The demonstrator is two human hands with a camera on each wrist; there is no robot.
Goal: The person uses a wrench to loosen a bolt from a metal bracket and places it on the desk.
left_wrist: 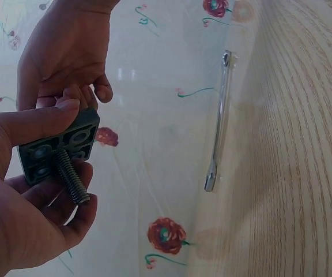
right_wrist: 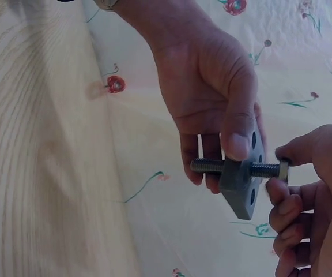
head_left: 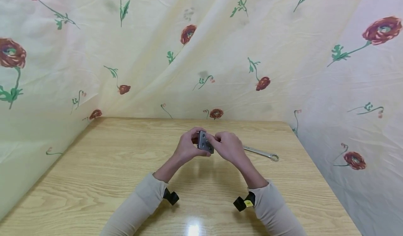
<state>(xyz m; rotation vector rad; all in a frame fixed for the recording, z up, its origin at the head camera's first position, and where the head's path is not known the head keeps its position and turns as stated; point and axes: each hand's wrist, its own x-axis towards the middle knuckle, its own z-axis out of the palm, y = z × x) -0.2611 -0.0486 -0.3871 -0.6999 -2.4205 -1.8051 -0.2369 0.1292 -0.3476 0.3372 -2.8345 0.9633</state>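
Note:
My left hand point(head_left: 186, 147) grips a dark grey square plate point(head_left: 203, 143) by its edges, above the table. The plate has several round holes near its corners and a ribbed underside. A threaded bolt point(right_wrist: 207, 165) passes through its middle and sticks out on both sides. In the right wrist view, my right hand point(right_wrist: 321, 202) pinches the bolt's head point(right_wrist: 283, 171) between thumb and index finger, the other fingers curled. The head stands apart from the plate, with thread showing between them. My right hand hides the head in the head view.
A silver wrench point(head_left: 261, 153) lies on the wooden table point(head_left: 110, 166), right of my right hand; that hand covers its far end. Flowered cloth point(head_left: 141, 54) hangs behind the table and along both sides.

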